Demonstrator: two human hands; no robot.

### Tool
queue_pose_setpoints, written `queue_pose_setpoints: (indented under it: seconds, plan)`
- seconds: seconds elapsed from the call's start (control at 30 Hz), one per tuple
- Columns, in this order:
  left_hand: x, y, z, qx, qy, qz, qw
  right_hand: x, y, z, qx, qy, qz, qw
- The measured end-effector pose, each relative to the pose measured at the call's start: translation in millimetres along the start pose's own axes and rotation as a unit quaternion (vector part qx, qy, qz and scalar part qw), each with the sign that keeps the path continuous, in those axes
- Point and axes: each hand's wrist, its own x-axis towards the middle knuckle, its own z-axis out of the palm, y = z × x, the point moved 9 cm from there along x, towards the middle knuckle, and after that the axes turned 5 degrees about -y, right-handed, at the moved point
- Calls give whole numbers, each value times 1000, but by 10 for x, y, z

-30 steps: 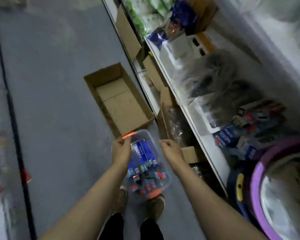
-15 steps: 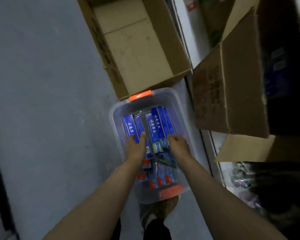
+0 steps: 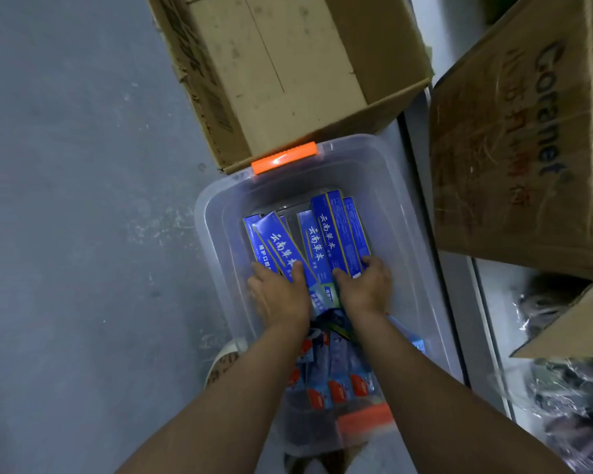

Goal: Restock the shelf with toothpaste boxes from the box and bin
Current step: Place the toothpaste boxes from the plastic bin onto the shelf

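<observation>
A clear plastic bin (image 3: 216, 213) with orange latches stands on the floor below me. Several blue toothpaste boxes (image 3: 317, 241) with white script lie in its far half, and more boxes with red marks (image 3: 336, 384) lie in the near half under my forearms. Both hands are inside the bin. My left hand (image 3: 279, 292) grips the near end of a tilted blue box (image 3: 281, 248) on the left. My right hand (image 3: 365, 285) grips the near ends of the blue boxes (image 3: 339, 227) on the right.
An open cardboard box (image 3: 288, 73) with a bare bottom sits on the grey floor just beyond the bin. At right, a printed carton (image 3: 521, 138) sits on the low white shelf (image 3: 459, 278), with plastic-wrapped goods (image 3: 569, 388) beneath. One shoe (image 3: 223, 364) shows left of the bin.
The view has dropped closer to the bin. Both hands reached deeper in and closed around the near ends of the blue boxes; the left box now lies tilted.
</observation>
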Motion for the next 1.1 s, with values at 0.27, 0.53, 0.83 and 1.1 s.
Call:
queue_pose_setpoints:
  seconds: [0.27,0.53,0.83,1.1]
  plan:
    - [192,46,114,27,-15,-27,999,5,141,13,-41,21,28,999]
    - [300,31,199,-19,-21,-52,998,65,345,105,73,10,28,997]
    - [73,4,70,-104,-59,-51,991,-365,125,-239,211,-3,27,977]
    - [-1277,676,-757,-296,-164,-64,939,-1422,-361,-1076,328,-38,6,944]
